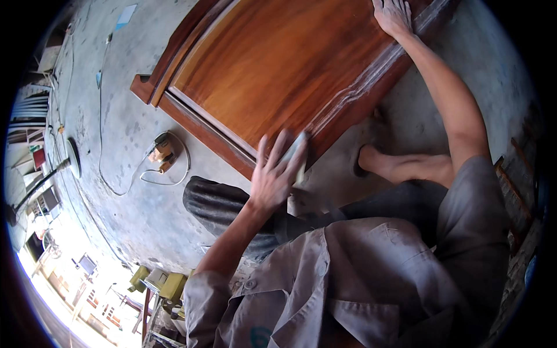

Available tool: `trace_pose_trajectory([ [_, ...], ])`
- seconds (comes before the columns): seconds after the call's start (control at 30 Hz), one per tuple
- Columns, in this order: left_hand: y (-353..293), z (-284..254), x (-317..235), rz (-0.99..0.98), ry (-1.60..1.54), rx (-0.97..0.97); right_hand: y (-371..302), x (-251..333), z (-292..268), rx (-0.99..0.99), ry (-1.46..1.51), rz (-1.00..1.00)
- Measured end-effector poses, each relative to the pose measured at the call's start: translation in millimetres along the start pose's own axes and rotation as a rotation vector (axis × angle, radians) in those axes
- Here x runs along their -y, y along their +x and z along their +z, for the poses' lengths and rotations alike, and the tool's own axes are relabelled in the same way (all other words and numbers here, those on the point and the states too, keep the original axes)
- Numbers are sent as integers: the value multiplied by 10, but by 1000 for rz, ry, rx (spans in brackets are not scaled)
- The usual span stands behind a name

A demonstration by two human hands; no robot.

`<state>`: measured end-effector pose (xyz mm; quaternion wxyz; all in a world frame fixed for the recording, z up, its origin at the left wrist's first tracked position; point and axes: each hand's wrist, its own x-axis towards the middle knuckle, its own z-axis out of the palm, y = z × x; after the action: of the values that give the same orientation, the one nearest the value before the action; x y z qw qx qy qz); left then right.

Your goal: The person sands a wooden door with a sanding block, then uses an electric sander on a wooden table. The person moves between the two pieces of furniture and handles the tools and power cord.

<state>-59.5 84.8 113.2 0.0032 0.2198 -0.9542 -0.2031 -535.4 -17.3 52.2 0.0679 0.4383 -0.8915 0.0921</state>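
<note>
A large reddish-brown wooden panel (249, 64) with a framed border and a curved edge reaches across the upper middle. Whitish dust streaks the moulding along its right side. At the panel's near corner, my left hand (272, 177) presses a pale, thin pad (293, 148), perhaps folded sandpaper, between thumb and fingers. The hand is slightly blurred, so the pad's exact kind is unclear. My right hand (394, 17) lies flat on the far part of the dusty right edge, its fingers stretched out and nothing visible in it; the fingertips touch the top of the picture.
On the concrete floor, left of the panel, sits an orange power sander (163, 153) with a looped pale cord. A round-based stand (73, 158) is at the far left. Greenish machinery (173, 286) stands at the lower left. My bare foot (371, 158) is beside the panel.
</note>
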Motion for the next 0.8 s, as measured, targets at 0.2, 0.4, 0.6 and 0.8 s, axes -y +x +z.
trace_pose_trajectory([
  [0.2,-787,-158,-90,-191,-231,32,10,-83,12,-48,5,5],
  [0.4,-810,-125,-51,-204,-185,135,18,-94,72,-21,-3,-1],
  [0.6,-294,-117,-104,-91,-257,51,27,-42,49,-24,-3,-10],
  [0.8,-494,-51,-155,-156,-117,71,-13,-81,0,-37,-5,-7],
])
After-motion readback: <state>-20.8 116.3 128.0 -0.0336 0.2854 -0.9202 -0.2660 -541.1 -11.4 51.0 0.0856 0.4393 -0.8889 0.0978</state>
